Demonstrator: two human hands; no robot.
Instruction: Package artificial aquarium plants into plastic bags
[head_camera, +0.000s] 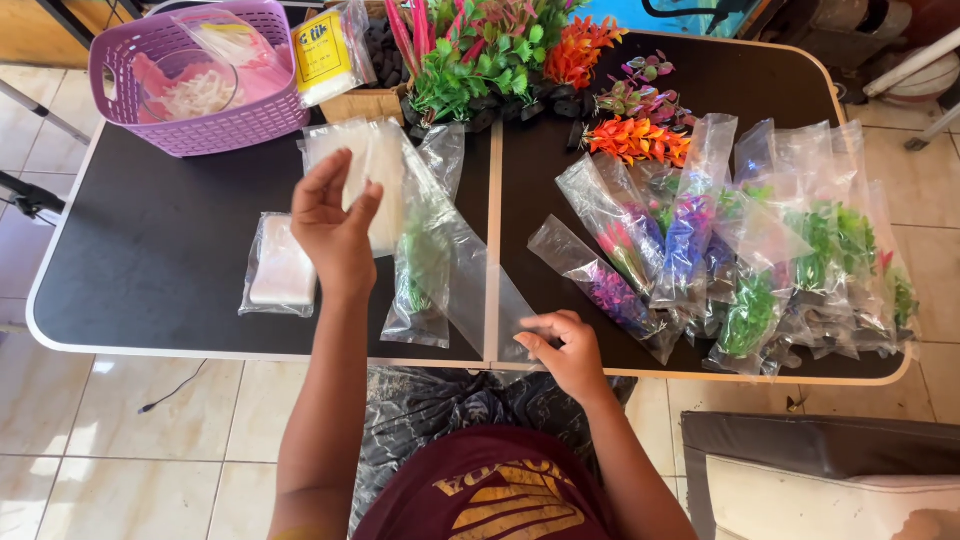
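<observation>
Your left hand (335, 225) pinches a stack of empty clear bags (375, 170), raised over the black table (150, 250). Your right hand (565, 350) pins one clear bag's (460, 270) end at the near edge w/ curled fingers. Bagged green plant (420, 275) lies btwn them; flat bag pack (280, 265) to the left, filled bags (760, 260) to the right, purple basket (195, 75) at the back.

Purple basket (200, 130), loose plastic plants (480, 60), bagged plants (760, 270), black table (150, 250)
</observation>
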